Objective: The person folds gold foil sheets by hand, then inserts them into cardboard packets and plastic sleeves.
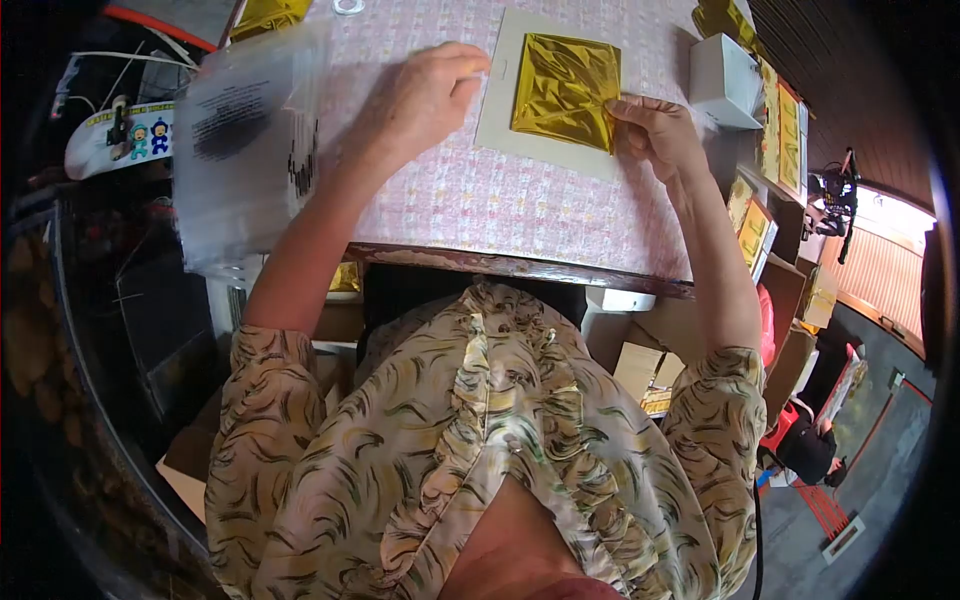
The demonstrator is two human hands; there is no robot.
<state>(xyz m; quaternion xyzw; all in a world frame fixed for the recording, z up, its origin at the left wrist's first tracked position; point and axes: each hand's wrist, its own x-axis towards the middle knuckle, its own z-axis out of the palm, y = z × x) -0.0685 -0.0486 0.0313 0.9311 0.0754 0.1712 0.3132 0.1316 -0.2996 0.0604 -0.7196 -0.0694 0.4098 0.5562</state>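
Note:
A square gold foil sheet point(566, 92) with a crinkled surface lies on a larger grey-beige card point(497, 125) on the table. Thumb and fingers of my right hand point(657, 130) pinch the foil's right edge near its lower corner. My left hand point(435, 90) is at the card's left edge, its fingers curled together and the fingertips close to the card. Whatever those fingers may hold is hidden. Left of my left forearm, a clear plastic sheet or bag point(240, 150) with dark print hangs over the table's side.
The table point(440, 210) has a pink checked cover and a worn front edge point(480, 262). More gold foil point(268, 15) lies at the back left, near a small white ring point(348, 6). A white box point(722, 82) stands at right. A person point(808, 445) is farther right.

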